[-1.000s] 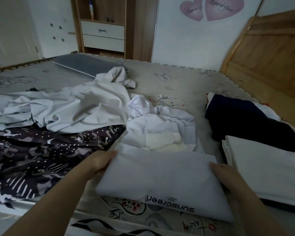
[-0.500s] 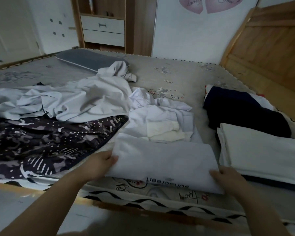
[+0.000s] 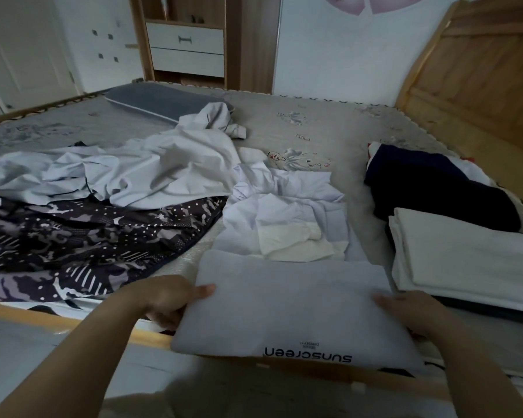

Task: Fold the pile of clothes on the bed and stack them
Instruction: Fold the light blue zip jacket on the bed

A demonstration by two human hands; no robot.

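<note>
Folded grey-white garment [image 3: 287, 309], "sunscreen" print on its near edge, was held at the near edge of the bed [image 3: 329, 122], partly overhanging the wooden rail. Left hand [image 3: 166, 300] gripped its left side, thumb on top and fingers curled beneath. Right hand [image 3: 411, 315] gripped its right side the same way; fingers underneath were hidden. Both grips were clamped on the garment, which looked lifted off the bed rather than lying flat on it.

Done so far, judged from the layout: a stack at right. White folded piece [image 3: 471, 260] lay on top, near side; dark navy folded piece [image 3: 435, 188] lay just beyond it, partly under it. The held garment appeared fully folded and only needed placing on that stack.

Left to do: loose pale shirt [image 3: 284, 206] with a cream item [image 3: 290, 239] on it, centre; large crumpled white garment [image 3: 127, 173], left-far; dark patterned garment [image 3: 88, 239], left-near. All were unfolded. Estimate: roughly half the pile remained.
</note>
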